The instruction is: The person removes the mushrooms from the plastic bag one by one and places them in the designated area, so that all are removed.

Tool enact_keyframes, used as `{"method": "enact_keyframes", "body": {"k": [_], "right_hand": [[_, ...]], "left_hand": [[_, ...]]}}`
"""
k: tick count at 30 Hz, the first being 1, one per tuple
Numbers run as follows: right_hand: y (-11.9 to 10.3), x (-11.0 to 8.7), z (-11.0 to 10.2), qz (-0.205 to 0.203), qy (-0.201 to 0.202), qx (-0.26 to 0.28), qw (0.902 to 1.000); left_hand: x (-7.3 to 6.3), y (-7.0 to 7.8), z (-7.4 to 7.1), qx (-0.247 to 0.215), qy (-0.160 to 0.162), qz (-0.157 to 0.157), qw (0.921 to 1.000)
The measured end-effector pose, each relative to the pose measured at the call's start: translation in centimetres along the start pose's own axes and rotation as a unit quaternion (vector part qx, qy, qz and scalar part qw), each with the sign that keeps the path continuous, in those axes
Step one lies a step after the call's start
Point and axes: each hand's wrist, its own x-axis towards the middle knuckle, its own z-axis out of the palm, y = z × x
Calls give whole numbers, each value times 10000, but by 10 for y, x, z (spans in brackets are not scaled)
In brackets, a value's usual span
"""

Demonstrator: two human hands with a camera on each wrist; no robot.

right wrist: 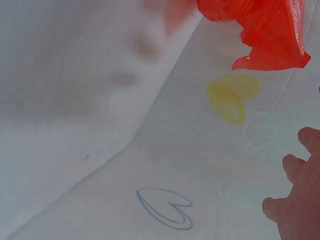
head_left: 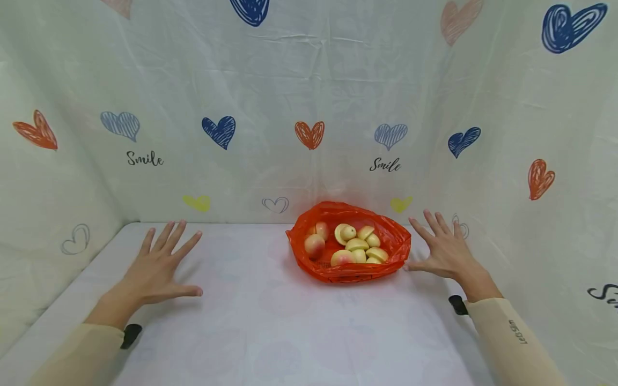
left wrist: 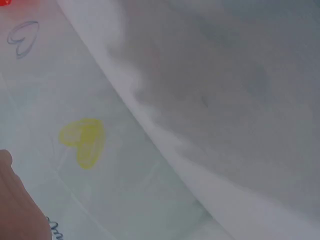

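Observation:
A red plastic bag [head_left: 347,274] lies with its mouth spread wide at the back of the table, right of centre. In it are several pale yellow mushroom-shaped pieces [head_left: 356,245], some blushed pink, and round pink-and-yellow fruit-like pieces [head_left: 314,245] on the left side. My right hand [head_left: 446,253] hovers just right of the bag, fingers spread, thumb tip close to the rim. My left hand [head_left: 155,272] is held over the left part of the table, fingers spread, well apart from the bag. Both hands hold nothing. The right wrist view catches the bag's edge [right wrist: 272,42] and my fingers [right wrist: 295,170].
A white-covered table [head_left: 270,332] stretches between both arms. Behind it hangs a pale sheet [head_left: 270,171] printed with hearts and "Smile" words, which also closes in the left and right sides. A dark band [head_left: 131,335] sits at my left wrist.

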Motion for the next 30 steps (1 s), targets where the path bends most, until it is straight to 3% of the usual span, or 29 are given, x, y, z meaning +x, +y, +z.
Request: {"method": "enact_keyframes", "body": {"k": [8,13,23,30], "right_hand": [[-11,11,-2,-156,-46,510,9986],[-21,17,-4,-27,-332,1133,9930],[-28,29,8,454,-716,2261,9704],[-26,32,18,529,-754,2804,9554]], "left_hand": [[20,23,-1,-292,179,271,9990],[39,43,-4,-727,269,510,9957],[71,87,-7,-1416,-59,673,9876],[91,110,-7,-1768,-3,990,9793]]}}
